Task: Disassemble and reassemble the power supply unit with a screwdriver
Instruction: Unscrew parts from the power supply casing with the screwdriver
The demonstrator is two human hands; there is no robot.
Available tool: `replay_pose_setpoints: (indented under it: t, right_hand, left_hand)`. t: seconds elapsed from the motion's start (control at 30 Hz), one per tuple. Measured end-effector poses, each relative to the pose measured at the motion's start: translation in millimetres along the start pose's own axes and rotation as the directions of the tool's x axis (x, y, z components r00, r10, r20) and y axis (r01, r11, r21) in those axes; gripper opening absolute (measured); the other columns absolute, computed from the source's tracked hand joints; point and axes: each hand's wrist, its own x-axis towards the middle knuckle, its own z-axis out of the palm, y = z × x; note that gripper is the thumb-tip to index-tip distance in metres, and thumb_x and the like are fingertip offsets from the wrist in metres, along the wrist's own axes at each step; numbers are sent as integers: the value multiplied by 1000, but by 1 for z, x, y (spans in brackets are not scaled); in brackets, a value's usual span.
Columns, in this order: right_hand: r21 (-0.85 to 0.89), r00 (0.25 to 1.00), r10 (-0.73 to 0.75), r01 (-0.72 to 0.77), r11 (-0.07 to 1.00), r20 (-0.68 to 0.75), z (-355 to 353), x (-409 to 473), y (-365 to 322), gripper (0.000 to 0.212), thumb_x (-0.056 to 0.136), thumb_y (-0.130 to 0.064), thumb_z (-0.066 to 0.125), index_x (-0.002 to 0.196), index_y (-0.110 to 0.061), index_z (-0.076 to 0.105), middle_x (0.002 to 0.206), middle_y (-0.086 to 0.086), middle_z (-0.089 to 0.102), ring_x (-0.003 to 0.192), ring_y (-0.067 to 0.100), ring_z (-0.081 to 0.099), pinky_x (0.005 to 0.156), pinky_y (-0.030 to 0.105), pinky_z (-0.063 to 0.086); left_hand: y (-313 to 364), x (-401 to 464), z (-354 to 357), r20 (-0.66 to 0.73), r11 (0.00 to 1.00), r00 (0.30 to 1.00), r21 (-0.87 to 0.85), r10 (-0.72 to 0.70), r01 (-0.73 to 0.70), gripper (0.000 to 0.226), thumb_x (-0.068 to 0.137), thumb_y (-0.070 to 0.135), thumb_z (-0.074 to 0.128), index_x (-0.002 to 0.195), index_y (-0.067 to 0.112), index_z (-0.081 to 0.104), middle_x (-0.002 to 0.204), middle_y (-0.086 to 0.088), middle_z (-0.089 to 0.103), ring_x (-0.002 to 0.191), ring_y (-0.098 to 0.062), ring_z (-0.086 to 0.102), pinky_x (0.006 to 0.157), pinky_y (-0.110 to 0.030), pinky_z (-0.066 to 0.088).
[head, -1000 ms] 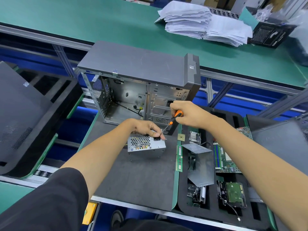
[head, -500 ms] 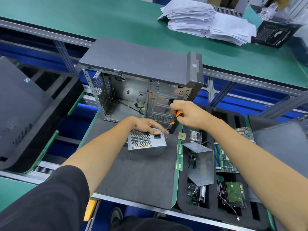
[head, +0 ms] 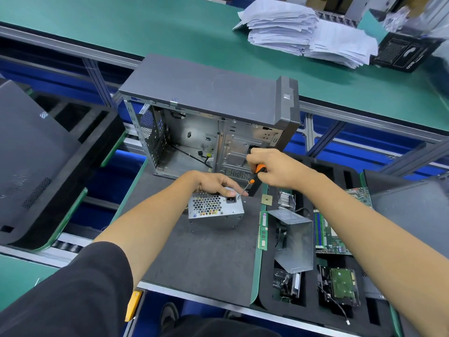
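Head view: power supply unit [head: 215, 210] sits on the dark mat [head: 194, 259], near its far edge, just in front of the open computer case [head: 209, 122]. Left hand [head: 216, 184] rests on the unit's top, fingers curled over it, index extended beside the socket. Right hand [head: 274, 170] has its fingers clamped around the screwdriver [head: 252, 177] handle; the tip meets the unit's far right corner.

The left hand [head: 216, 184] rests on top of the power supply unit [head: 215, 211], fingers [head: 237, 190] bent. The right hand [head: 274, 167] grips the screwdriver [head: 255, 176] above it.
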Motion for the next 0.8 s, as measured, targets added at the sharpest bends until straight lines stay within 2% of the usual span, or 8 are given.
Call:
replay_pose_setpoints:
  t: [0.2, 0.33, 0.43, 0.57, 0.6, 0.67, 0.73, 0.8]
  right_hand:
    - [-87, 998, -7, 12, 996, 59, -5, 5, -6, 19, 79, 1, 57, 82, -17, 54, 89, -4, 49, 83, 18, 52, 70, 43, 48]
    - [-257, 991, -44, 75, 964, 125, -9, 9, -12, 8, 86, -19, 60, 88, -22, 53, 91, -6, 51, 85, 17, 53, 67, 37, 46]
    - [-348, 985, -65, 118, 930, 161, -10, 12, -16, 8, 87, -28, 57, 90, -26, 49, 89, -9, 49, 80, 19, 54, 59, 34, 37]
    - [-279, 981, -103, 147, 949, 166, -7, 16, -25, 31, 82, -10, 57, 98, -28, 38, 99, -4, 33, 62, 16, 45, 50, 32, 24]
    - [-235, 978, -118, 156, 959, 170, -7, 17, -28, 32, 81, -6, 55, 97, -27, 38, 98, -3, 33, 64, 16, 44, 51, 32, 24]
    - [-176, 970, -153, 187, 967, 187, -6, 20, -34, 29, 82, -7, 56, 98, -24, 40, 96, -2, 40, 74, 18, 45, 57, 33, 28]
    - [-244, 965, -184, 227, 943, 188, -6, 23, -39, 25, 85, -16, 59, 100, -25, 42, 94, -1, 45, 78, 20, 48, 58, 36, 35]
    - [-394, 965, -181, 244, 886, 192, -6, 25, -40, 15, 91, -27, 53, 104, -24, 46, 93, -2, 48, 77, 20, 49, 58, 35, 37]
  left_hand:
    - [-2, 2, 1, -37, 1000, 999, -31, 5, -6, 35, 104, 13, 57, 138, 19, 60, 103, -6, 71, 97, -12, 64, 93, -22, 49]
    - [-2, 2, 2, -60, 1000, 998, -30, 0, -2, 33, 103, 13, 59, 136, 17, 61, 104, -9, 70, 95, -8, 66, 95, -26, 49]
    - [-1, 2, 3, -74, 1000, 997, -27, -9, 7, 36, 103, 12, 59, 138, 12, 60, 99, -5, 71, 90, -7, 66, 91, -24, 49]
    - [3, 1, 4, -83, 1000, 996, -7, -30, 30, 39, 104, 14, 58, 143, 12, 56, 95, 15, 74, 87, 4, 66, 79, -12, 49]
    - [3, 1, 3, -85, 999, 996, -4, -33, 33, 40, 104, 14, 58, 143, 13, 56, 96, 20, 73, 88, 8, 65, 81, -12, 48]
    - [2, 2, 3, -88, 999, 995, -33, -40, 37, 35, 103, 13, 59, 137, 20, 58, 110, 16, 70, 96, 11, 65, 90, -16, 50]
    - [3, 1, 4, -109, 997, 993, -70, -47, 39, 26, 102, 13, 61, 121, 30, 55, 113, 11, 68, 94, 9, 67, 87, -18, 51]
    - [3, 1, 5, -128, 996, 990, -76, -57, 47, 22, 101, 14, 62, 114, 30, 54, 104, 16, 70, 89, 9, 68, 81, -15, 51]
